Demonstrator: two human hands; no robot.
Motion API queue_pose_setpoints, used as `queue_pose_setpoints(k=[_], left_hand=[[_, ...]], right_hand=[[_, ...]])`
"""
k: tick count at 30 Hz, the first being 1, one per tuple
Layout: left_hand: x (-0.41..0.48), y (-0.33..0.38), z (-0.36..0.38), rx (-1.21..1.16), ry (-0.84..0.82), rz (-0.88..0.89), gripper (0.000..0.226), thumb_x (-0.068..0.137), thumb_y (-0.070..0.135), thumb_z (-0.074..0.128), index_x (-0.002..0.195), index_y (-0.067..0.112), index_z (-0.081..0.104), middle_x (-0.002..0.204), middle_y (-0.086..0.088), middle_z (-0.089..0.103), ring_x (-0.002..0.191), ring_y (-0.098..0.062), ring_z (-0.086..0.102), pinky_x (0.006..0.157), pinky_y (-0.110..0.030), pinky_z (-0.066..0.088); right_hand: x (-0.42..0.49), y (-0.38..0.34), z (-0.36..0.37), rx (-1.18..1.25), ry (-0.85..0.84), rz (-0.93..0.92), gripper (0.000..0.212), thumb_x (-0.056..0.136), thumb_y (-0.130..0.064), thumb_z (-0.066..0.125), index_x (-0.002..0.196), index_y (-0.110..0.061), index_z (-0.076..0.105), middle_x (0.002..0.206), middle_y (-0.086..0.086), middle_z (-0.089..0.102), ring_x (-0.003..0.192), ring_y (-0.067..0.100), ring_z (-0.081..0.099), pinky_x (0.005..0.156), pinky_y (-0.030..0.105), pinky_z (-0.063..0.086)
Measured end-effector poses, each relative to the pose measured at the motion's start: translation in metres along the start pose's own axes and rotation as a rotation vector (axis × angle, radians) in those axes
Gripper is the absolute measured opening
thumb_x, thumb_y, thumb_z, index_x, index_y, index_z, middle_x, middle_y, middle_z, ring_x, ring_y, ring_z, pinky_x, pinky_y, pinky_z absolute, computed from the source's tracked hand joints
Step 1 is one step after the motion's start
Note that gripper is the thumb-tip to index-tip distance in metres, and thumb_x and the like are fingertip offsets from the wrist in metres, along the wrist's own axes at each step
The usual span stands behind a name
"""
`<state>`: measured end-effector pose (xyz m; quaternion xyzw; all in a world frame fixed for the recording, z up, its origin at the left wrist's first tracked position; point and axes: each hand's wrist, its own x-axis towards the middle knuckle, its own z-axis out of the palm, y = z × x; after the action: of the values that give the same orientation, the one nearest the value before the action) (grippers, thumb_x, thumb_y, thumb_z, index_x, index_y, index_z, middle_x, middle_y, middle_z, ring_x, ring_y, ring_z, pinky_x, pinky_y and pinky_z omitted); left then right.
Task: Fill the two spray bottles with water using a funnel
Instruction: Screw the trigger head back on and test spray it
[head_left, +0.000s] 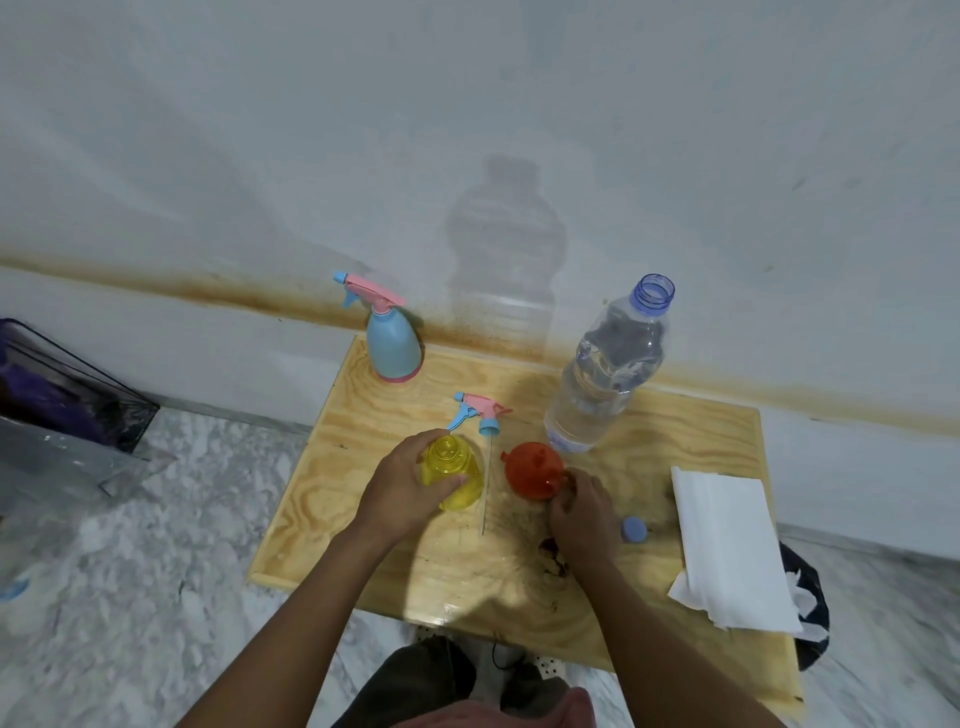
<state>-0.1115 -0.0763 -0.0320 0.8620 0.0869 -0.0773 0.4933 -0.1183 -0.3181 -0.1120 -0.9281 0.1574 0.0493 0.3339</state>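
- A single camera, worn on the person's head, looks forward and steeply down.
- It is near the wooden table (675, 431), whose top fills the lower middle; the left hand (400, 488) and right hand (584, 514) sit mid-frame.
- The wide lens also takes in the wall (467, 104) behind and the floor (156, 519) at left.

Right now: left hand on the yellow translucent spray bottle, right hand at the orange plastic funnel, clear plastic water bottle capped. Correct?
Not capped: the head view shows the clear plastic water bottle open, a blue cap lying on the wooden table by the right hand. Rest holds: left hand grips the yellow translucent spray bottle, right hand holds the orange plastic funnel.
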Motion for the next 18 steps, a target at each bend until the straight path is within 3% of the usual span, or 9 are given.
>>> queue_pose_setpoints(k=[6, 11, 13, 16, 18], left_hand=[[0.001, -0.001, 0.001, 0.014, 0.001, -0.003, 0.057, 0.073, 0.031, 0.086, 0.124, 0.034, 0.061, 0.118, 0.014, 0.064, 0.107, -0.005, 0.058, 0.081, -0.011, 0.042], [0.000, -0.002, 0.002, 0.021, -0.003, 0.005, 0.059, 0.073, 0.033, 0.085, 0.126, 0.034, 0.060, 0.120, 0.016, 0.062, 0.108, -0.004, 0.058, 0.084, -0.014, 0.044], [0.000, -0.003, 0.002, 0.032, -0.008, 0.018, 0.060, 0.074, 0.035, 0.085, 0.128, 0.034, 0.059, 0.121, 0.016, 0.062, 0.108, -0.003, 0.057, 0.085, -0.012, 0.044], [0.000, -0.007, 0.002, 0.028, -0.018, 0.030, 0.066, 0.073, 0.036, 0.085, 0.132, 0.033, 0.056, 0.124, 0.016, 0.059, 0.112, -0.003, 0.056, 0.090, -0.014, 0.044], [0.001, -0.010, 0.003, 0.025, -0.048, 0.035, 0.075, 0.071, 0.037, 0.087, 0.137, 0.031, 0.052, 0.129, 0.016, 0.057, 0.117, -0.003, 0.054, 0.098, -0.021, 0.045]], right_hand=[[0.000, -0.015, -0.003, 0.016, -0.043, 0.024, 0.059, 0.083, -0.051, 0.065, 0.136, -0.031, 0.049, 0.123, -0.001, 0.058, 0.114, 0.023, 0.056, 0.095, 0.041, 0.047], [0.006, -0.022, -0.002, -0.038, -0.050, 0.022, 0.063, 0.084, -0.053, 0.064, 0.139, -0.028, 0.047, 0.126, 0.004, 0.058, 0.117, 0.025, 0.054, 0.094, 0.041, 0.045], [0.002, -0.031, -0.005, -0.006, 0.071, -0.017, 0.059, 0.085, -0.050, 0.065, 0.136, -0.024, 0.050, 0.124, 0.005, 0.058, 0.115, 0.025, 0.054, 0.092, 0.040, 0.045], [-0.004, -0.056, -0.008, 0.016, 0.254, -0.275, 0.039, 0.086, -0.034, 0.070, 0.120, -0.018, 0.061, 0.111, 0.004, 0.063, 0.102, 0.023, 0.059, 0.086, 0.040, 0.049], [0.002, -0.076, -0.005, -0.016, 0.207, -0.416, 0.025, 0.085, -0.028, 0.070, 0.108, -0.017, 0.067, 0.101, 0.001, 0.067, 0.091, 0.021, 0.063, 0.078, 0.036, 0.052]])
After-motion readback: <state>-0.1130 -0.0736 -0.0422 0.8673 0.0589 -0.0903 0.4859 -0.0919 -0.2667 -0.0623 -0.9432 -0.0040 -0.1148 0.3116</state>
